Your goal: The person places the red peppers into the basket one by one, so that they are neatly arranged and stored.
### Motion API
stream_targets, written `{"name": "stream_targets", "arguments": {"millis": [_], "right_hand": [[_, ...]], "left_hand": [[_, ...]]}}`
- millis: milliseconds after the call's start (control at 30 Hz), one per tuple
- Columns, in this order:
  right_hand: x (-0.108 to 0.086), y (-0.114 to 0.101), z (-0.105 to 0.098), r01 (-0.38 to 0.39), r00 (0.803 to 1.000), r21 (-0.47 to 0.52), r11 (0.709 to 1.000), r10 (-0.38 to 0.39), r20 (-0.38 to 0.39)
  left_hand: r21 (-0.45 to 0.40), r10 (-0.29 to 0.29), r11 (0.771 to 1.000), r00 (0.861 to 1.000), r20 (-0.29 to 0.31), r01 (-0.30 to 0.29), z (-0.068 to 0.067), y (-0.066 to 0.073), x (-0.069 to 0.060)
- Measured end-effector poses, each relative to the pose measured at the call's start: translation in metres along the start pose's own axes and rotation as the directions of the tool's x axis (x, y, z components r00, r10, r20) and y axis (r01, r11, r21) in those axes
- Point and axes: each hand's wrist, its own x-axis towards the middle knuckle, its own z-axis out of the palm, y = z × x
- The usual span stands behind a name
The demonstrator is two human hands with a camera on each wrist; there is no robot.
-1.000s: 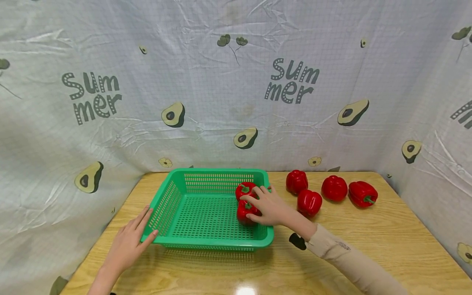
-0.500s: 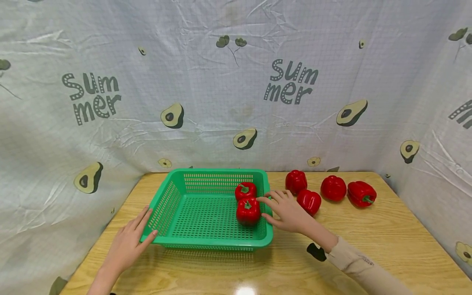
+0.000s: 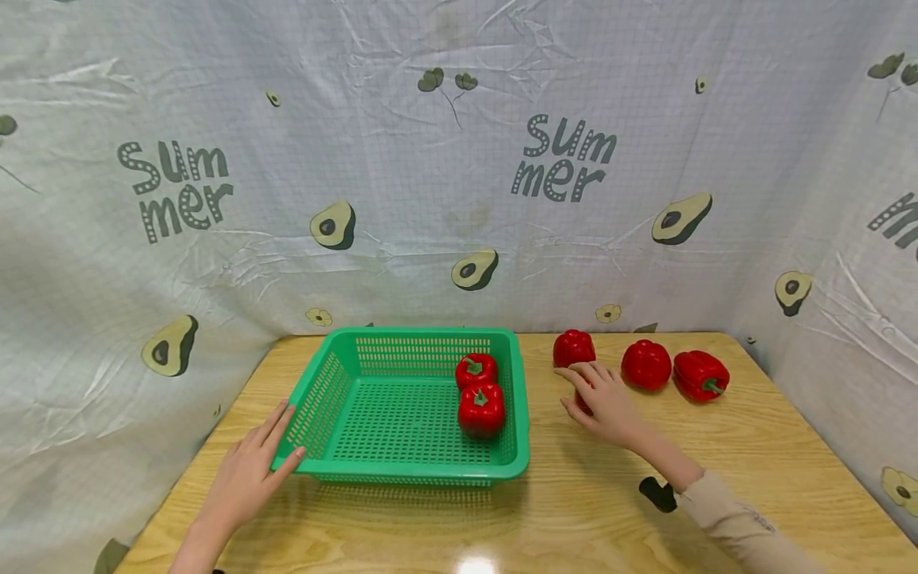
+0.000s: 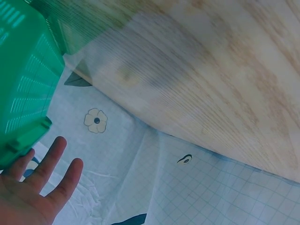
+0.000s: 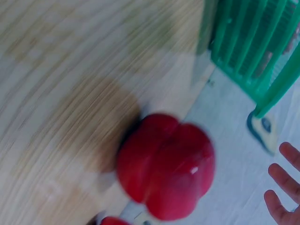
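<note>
My left hand rests on the left rim of a green plastic basket, its fingers straight; they also show in the left wrist view. Inside the basket, against its right side, sit two red bell peppers, a front one and a rear one. My right hand is over another bell pepper on the table and hides most of it. In the right wrist view the fingers are spread, apart from the large bell pepper seen there.
Three more bell peppers lie along the back of the wooden table: one behind my right hand, one further right, and one on its side. A printed cloth hangs behind the table.
My right hand has let go of the front pepper in the basket and moved right, out over the rim, to a pepper on the table. My left hand stays put.
</note>
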Motion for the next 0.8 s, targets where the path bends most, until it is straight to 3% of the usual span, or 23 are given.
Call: {"name": "stream_targets", "arguments": {"millis": [133,467,800], "right_hand": [[-0.005,0.014,-0.003,-0.086,0.996,-0.014,0.996,0.087,0.022],[-0.011,0.038,-0.006,-0.217,0.974,-0.056,0.975,0.22,0.056],[-0.014,0.054,0.003,-0.273,0.958,-0.072,0.959,0.278,0.077]], "left_hand": [[0.001,0.0,1.0,1.0,-0.002,0.0,0.0,0.0,0.0],[0.006,0.0,1.0,1.0,-0.007,0.0,0.001,0.0,0.001],[0.0,0.004,1.0,1.0,-0.014,-0.004,0.001,0.0,0.001]]}}
